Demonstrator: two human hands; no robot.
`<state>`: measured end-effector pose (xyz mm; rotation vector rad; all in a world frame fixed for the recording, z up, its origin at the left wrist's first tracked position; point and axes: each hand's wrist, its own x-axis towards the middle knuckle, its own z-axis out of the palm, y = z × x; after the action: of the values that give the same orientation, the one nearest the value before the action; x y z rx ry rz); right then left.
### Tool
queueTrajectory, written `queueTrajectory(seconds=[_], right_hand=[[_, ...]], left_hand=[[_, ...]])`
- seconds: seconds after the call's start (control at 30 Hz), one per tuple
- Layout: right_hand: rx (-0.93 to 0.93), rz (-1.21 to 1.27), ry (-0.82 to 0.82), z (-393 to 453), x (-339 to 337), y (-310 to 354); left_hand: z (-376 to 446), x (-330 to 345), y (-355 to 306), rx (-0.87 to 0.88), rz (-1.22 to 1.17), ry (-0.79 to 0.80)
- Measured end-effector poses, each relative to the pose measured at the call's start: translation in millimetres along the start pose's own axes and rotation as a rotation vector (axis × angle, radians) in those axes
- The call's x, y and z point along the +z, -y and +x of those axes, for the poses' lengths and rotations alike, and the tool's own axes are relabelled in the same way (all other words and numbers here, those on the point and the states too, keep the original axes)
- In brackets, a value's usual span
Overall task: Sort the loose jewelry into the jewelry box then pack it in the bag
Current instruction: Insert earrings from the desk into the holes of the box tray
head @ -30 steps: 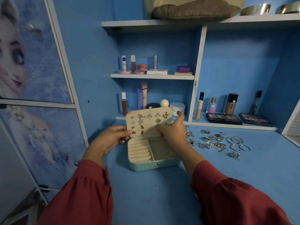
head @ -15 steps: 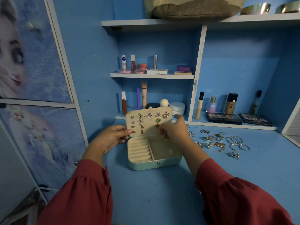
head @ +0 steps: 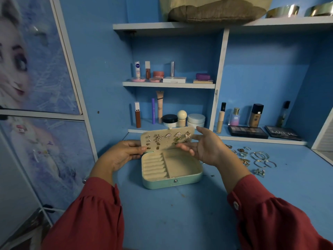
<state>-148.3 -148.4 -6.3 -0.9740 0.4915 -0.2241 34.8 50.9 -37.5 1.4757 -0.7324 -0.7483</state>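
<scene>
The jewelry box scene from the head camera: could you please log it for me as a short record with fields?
jewelry box: mint green, open on the blue desk
lid: upright, earrings pinned to its inner panel
ring rolls: left compartment, no rings in them
right compartment: looks empty
left hand: holds the lid's left edge
right hand: fingers relaxed, in front of the lid's right side, nothing visibly held
loose jewelry: rings and bangles on the desk, right of the box
</scene>
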Motion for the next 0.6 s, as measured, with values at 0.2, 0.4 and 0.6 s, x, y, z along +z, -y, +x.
queueTrajectory(seconds=[0.2, 0.4, 0.6], right_hand=[[-0.002, -0.067, 0.093, 3, -8, 2], [0.034, -0.066, 0.165, 3, -13, 3], [0.055, -0.069, 0.183, 9, -19, 2]], left_hand=[[-5, 4, -4, 0.007, -0.013, -0.017], [-7, 4, -11, -0.032, 0.006, -0.019], [-6, 17, -36, 0.091, 0.205, -0.215]])
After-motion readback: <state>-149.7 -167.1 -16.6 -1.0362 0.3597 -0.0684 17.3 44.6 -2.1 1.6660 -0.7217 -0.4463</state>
